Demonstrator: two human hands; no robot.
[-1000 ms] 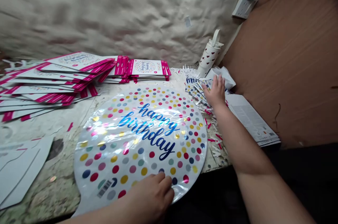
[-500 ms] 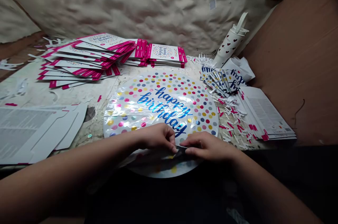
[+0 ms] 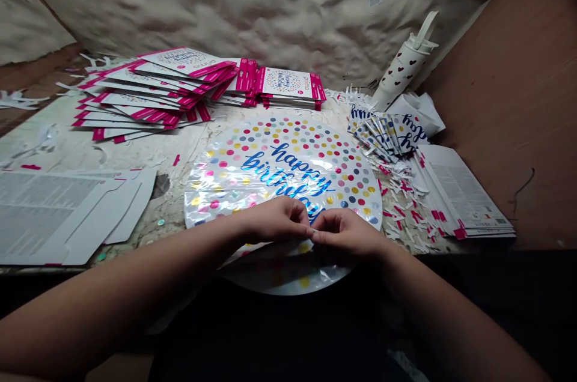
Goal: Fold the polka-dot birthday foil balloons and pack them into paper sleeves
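Note:
A round, flat foil balloon point(image 3: 225, 190) with coloured dots and blue "happy birthday" lettering lies at the near edge of the table, its front part hanging slightly over. Over its lower middle my left hand point(image 3: 282, 217) is closed in a pinch, with a raised fold of the foil running up to the fingertips. My right hand point(image 3: 345, 230) pinches from the other side, thumb and forefinger meeting the left fingertips. What exactly lies between the fingertips is mostly hidden.
Pink-and-white printed packets point(image 3: 180, 84) are piled at the back left, with a neater stack point(image 3: 291, 84) beside them. Flat printed cards point(image 3: 49, 214) lie at left, more cards point(image 3: 469, 190) at right. Folded foil balloons point(image 3: 387, 133), paper scraps point(image 3: 401, 220) and a heart-patterned tumbler point(image 3: 401, 72) stand nearby.
My hands have come together so that the fingertips touch, where before there was a small gap. The whole view has shifted slightly; the balloon stays in place on the table.

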